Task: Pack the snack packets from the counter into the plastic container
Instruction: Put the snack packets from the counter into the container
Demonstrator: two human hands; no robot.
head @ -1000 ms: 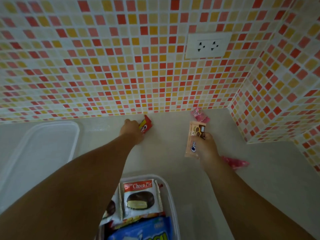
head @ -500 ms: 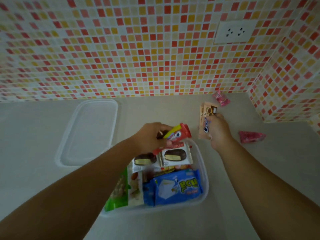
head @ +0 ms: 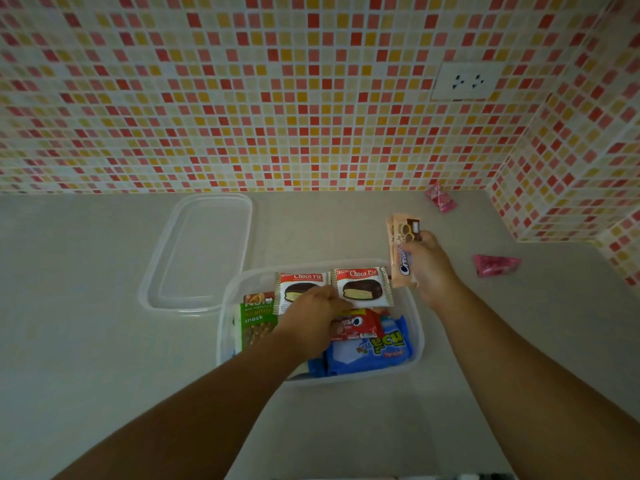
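A clear plastic container (head: 417, 327) sits on the pale counter (head: 86, 341), near the middle of the scene, already holding several snack packets. Two Choco Pie packets (head: 363, 287) lie side by side along its far edge, a green nut snack bag (head: 256, 323) stands at its left side, and a blue packet (head: 370, 351) fills the near right part. The left hand (head: 311, 317) reaches into the container, palm down, fingers resting on a small red packet (head: 360, 323) that lies over the blue one; whether it grips or only presses the packet cannot be told. The right hand (head: 427, 261) is closed around tan cream-biscuit packets (head: 400, 247), held upright just beyond the container's far right corner. The container's clear lid (head: 204, 251) lies flat on the counter to the far left. Two pink packets remain on the counter: one (head: 440, 197) against the tiled wall (head: 242, 98), another (head: 495, 265) to the right of the right hand.
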